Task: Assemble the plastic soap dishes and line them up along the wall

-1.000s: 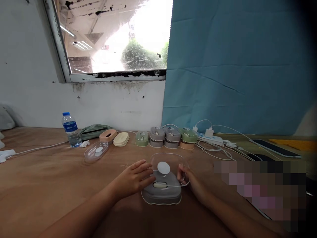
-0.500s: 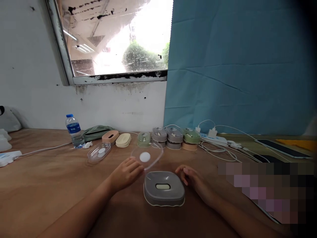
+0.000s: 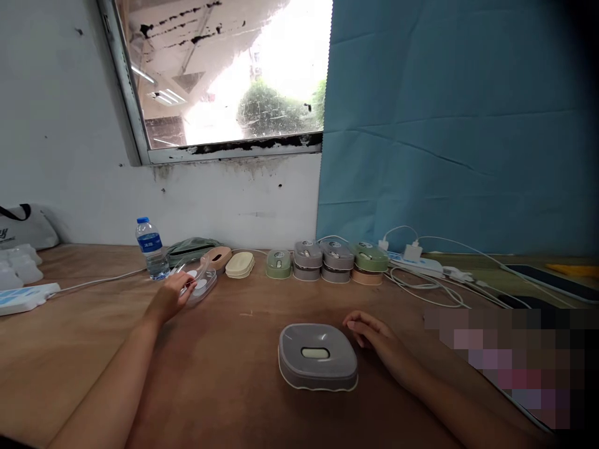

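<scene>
At the left, my left hand (image 3: pixel 169 297) pinches a clear plastic lid (image 3: pixel 204 267) with a white round patch. The lid is tilted over a second clear lid (image 3: pixel 206 290) lying on the table; whether the two touch I cannot tell. In front of me sits a grey oval box (image 3: pixel 318 350) with a slot in its top, pale material showing through the slot. My right hand (image 3: pixel 372 333) is just right of this box, fingers loosely curled and a little apart, holding nothing.
Along the wall stand a water bottle (image 3: pixel 151 249), a green pouch (image 3: pixel 191 247), a peach box (image 3: pixel 218 256), cream oval pieces (image 3: pixel 240 265), a small green box (image 3: pixel 278 264) and several stacked boxes (image 3: pixel 337 257). Cables and a power strip (image 3: pixel 416 263) lie to the right.
My left hand has carried the clear lid leftward, from beside the grey box to the lid lying by the bottle. My right hand stays by the box. The view has shifted slightly.
</scene>
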Available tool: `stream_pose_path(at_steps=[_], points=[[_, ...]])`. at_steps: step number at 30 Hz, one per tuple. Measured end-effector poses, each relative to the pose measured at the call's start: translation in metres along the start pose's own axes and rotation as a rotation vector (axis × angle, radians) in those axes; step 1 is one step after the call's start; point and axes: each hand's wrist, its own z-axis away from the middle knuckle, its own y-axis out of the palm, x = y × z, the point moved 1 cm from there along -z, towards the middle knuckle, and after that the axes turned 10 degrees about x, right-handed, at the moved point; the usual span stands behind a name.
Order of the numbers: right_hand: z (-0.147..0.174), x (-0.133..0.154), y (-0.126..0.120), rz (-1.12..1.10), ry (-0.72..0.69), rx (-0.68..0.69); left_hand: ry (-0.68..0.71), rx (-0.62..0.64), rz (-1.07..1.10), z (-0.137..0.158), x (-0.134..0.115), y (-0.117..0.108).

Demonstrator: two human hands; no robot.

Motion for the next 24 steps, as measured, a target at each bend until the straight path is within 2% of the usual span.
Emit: stream_pose_path(at_steps=[7, 17, 19, 21, 24], points=[[-0.001, -0.001, -0.001, 0.031, 0.004, 0.005, -0.082, 0.199, 0.190, 0.001, 0.005, 0.006], [0.002, 0.005, 0.002, 0.059, -0.037, -0.020, -0.143, 0.202, 0.205, 0.005, 0.011, 0.013], [0.003, 0.005, 0.001, 0.096, -0.052, -0.036, -0.133, 0.162, 0.172, 0.004, 0.010, 0.014], [0.004, 0.006, 0.001, 0.160, -0.079, -0.044, -0.131, 0.038, 0.116, 0.001, 0.004, 0.011], [0.009, 0.012, 0.001, 0.271, -0.174, 0.047, -0.119, -0.172, 0.094, -0.005, -0.027, 0.005]])
